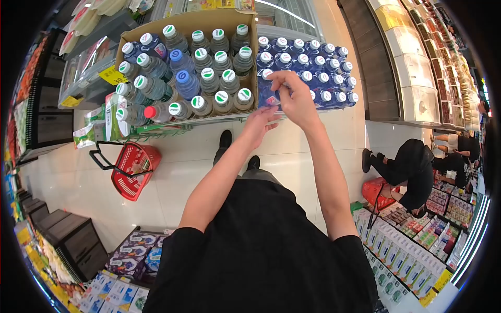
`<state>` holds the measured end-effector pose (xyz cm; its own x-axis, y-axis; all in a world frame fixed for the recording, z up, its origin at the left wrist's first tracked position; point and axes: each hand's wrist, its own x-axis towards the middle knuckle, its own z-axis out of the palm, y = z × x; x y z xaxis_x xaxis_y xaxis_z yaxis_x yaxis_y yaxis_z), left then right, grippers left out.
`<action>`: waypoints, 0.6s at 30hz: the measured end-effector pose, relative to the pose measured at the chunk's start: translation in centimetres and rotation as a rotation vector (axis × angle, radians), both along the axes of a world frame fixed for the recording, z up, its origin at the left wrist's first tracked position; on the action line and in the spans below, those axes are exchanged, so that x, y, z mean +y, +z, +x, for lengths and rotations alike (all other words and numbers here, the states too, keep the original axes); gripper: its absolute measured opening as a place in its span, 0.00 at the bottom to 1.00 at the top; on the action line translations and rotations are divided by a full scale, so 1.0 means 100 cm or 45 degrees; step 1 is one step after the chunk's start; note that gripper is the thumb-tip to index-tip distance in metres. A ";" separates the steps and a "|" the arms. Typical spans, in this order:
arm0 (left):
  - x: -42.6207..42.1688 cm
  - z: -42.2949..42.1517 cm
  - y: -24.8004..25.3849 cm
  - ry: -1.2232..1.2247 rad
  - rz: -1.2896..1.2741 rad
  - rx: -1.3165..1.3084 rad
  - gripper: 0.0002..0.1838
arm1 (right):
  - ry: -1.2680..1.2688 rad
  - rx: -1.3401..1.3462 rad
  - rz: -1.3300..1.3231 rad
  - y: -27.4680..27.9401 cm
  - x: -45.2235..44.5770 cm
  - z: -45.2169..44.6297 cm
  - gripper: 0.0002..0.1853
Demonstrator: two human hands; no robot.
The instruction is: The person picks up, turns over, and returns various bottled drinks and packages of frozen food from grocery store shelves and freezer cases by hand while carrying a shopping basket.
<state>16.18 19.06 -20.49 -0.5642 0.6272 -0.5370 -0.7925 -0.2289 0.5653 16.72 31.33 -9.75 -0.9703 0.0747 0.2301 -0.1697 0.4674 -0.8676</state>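
Observation:
My left hand (259,127) is palm-up at the near left corner of a pack of blue bottles (334,63), fingers apart, holding nothing visible. Above and right of it is my right hand (298,100), its fingers curved beside a white bottle cap (266,74) with a gap between thumb and fingers; I see nothing gripped. A blue bottle side with a pink label (272,100) shows between the two hands. Left of the pack stands an open cardboard box (254,62) of clear bottles with white-and-green caps, two blue-capped bottles (183,77) and one red-capped bottle (151,112).
A red shopping basket (127,180) with a black handle sits on the floor at left. At right a person in black (415,169) crouches by another red basket (377,192). Wooden cabinets (73,240) and stocked shelves surround the aisle.

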 end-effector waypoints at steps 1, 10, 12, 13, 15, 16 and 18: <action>-0.001 -0.002 0.003 -0.042 0.027 0.013 0.20 | -0.062 -0.049 -0.072 0.002 -0.001 0.000 0.18; -0.003 0.012 -0.021 -0.041 -0.336 0.074 0.22 | -0.006 -0.100 -0.022 0.007 -0.001 0.011 0.19; -0.002 0.003 -0.027 -0.080 -0.227 0.074 0.20 | -0.045 0.015 0.048 -0.002 -0.006 0.020 0.19; -0.003 0.001 -0.031 -0.113 -0.121 0.067 0.19 | -0.075 0.124 0.114 -0.008 -0.010 0.027 0.20; -0.005 0.004 -0.039 -0.154 -0.062 0.145 0.17 | -0.078 0.170 0.137 -0.025 -0.026 0.047 0.21; -0.007 0.004 -0.041 -0.206 -0.006 0.228 0.15 | -0.070 0.279 0.243 -0.039 -0.035 0.057 0.21; -0.016 0.006 -0.043 -0.225 -0.085 0.216 0.14 | -0.062 0.380 0.344 -0.055 -0.041 0.067 0.21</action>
<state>16.74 17.48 -24.77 -0.5345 0.6904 -0.4875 -0.7095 -0.0531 0.7027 23.47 27.20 -15.21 -0.8548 0.0170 0.5188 -0.3676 0.6856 -0.6283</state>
